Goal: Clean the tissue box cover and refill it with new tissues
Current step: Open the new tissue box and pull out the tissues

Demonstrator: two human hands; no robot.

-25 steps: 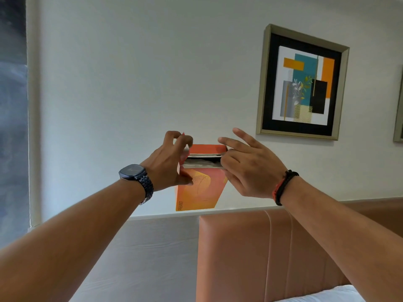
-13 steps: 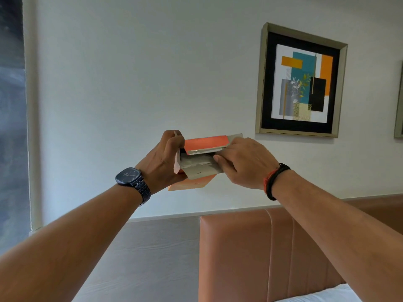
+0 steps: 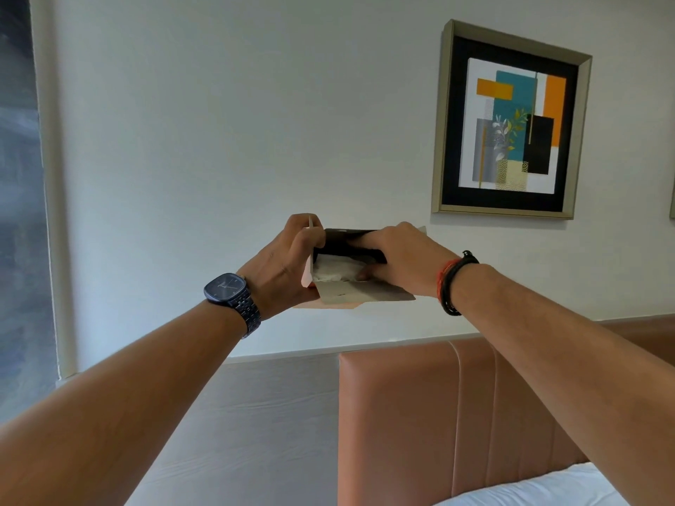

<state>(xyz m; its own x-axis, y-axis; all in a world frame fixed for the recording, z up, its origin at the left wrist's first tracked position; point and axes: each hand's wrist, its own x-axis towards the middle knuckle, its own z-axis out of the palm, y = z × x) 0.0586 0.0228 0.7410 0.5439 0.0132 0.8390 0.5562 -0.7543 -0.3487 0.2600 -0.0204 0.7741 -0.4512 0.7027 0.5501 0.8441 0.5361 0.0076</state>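
Note:
I hold an orange cardboard tissue box (image 3: pixel 359 293) up in front of the wall, its end turned toward me with the flaps folded open. White tissues (image 3: pixel 334 269) show inside the dark opening. My left hand (image 3: pixel 283 266), the one with the watch, grips the box's left side and side flap. My right hand (image 3: pixel 396 259) holds the right side, with fingers over the top edge and thumb at the tissues. No tissue box cover is in view.
A framed abstract picture (image 3: pixel 509 120) hangs on the white wall at upper right. A brown padded headboard (image 3: pixel 438 414) and a white bed corner (image 3: pixel 540 489) lie below. A window edge (image 3: pixel 22 213) runs down the left.
The box has tipped from hanging face-on to end-on toward me. Its end flaps have come open, and the tissues inside now show. Both hands have closed in on the opening.

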